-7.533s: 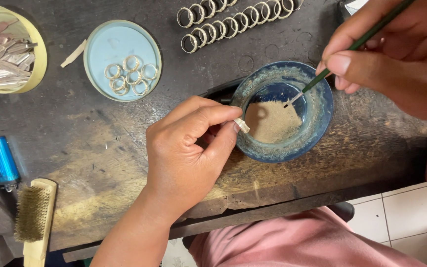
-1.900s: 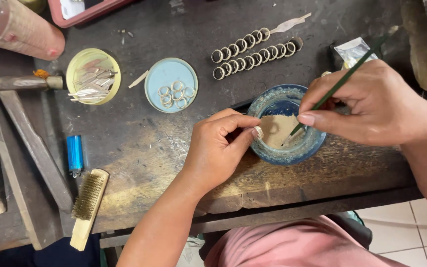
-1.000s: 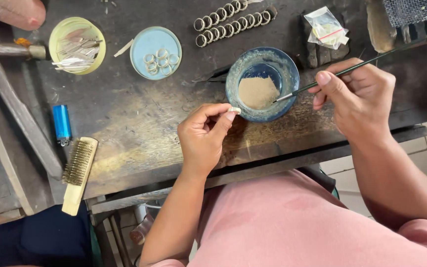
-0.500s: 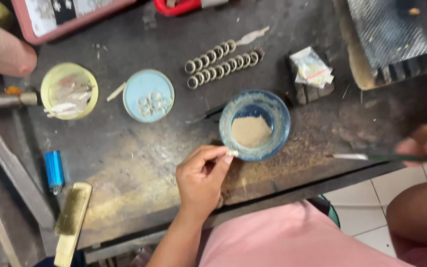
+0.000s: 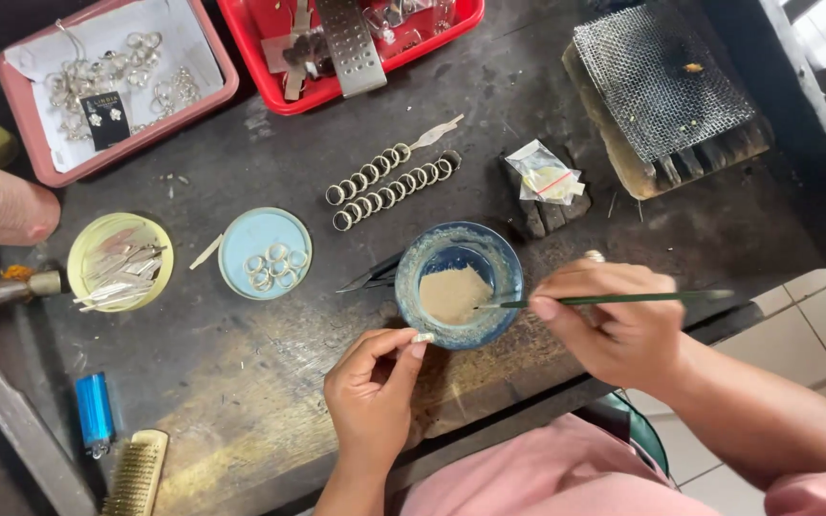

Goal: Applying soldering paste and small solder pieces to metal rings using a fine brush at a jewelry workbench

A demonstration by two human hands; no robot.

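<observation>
My left hand (image 5: 372, 393) pinches a small silver ring (image 5: 422, 337) between thumb and forefinger, just below the rim of a blue bowl (image 5: 502, 259) that holds tan paste. My right hand (image 5: 618, 323) grips a thin green brush (image 5: 623, 299) lying nearly level, its tip dipped into the paste at the bowl's right side. Dark tweezers (image 5: 371, 277) lie against the bowl's left edge. Two rows of silver rings (image 5: 391, 180) lie on the dark bench behind the bowl.
A light blue lid (image 5: 236, 243) holds several rings; a yellow lid (image 5: 84, 253) holds metal strips. A pink tray (image 5: 11, 72), red tray (image 5: 270, 96), wire-mesh block (image 5: 657, 86), small plastic bag (image 5: 547, 175), blue lighter (image 5: 94, 412) and brush (image 5: 136, 476) surround the work spot.
My right hand has come back from the right edge and put the brush tip in the bowl. The view has shifted, showing the trays at the back. My left hand keeps the ring.
</observation>
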